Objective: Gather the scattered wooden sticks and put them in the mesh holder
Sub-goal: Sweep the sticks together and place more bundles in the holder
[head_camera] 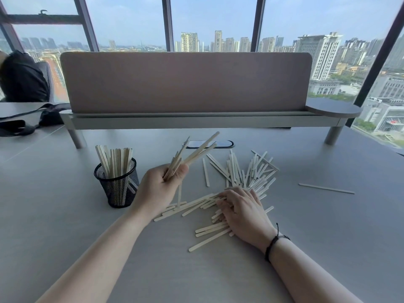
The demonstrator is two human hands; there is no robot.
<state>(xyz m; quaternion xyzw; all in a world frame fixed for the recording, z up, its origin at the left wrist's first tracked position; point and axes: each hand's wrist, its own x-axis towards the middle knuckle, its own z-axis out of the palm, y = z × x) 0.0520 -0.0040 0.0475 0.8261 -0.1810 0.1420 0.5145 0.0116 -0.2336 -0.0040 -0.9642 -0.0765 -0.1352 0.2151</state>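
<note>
On the grey table (65, 215), a bunch of sticks (192, 155) is held tight in the left hand (160, 186), just beside the mesh holder (118, 182), where more sticks stand. Loose sticks (247, 171) are pressed under the flat right hand (242, 212); its grip cannot be told.

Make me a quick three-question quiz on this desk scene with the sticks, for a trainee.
1. True or false: the mesh holder is empty.
2. Which hand grips a bundle of sticks above the desk: A left, B right?
3. Fill in: the right hand rests on the ____ of loose sticks.

Key: 1 false, sticks already stand in it. 2 A, the left hand. 3 pile.
</note>
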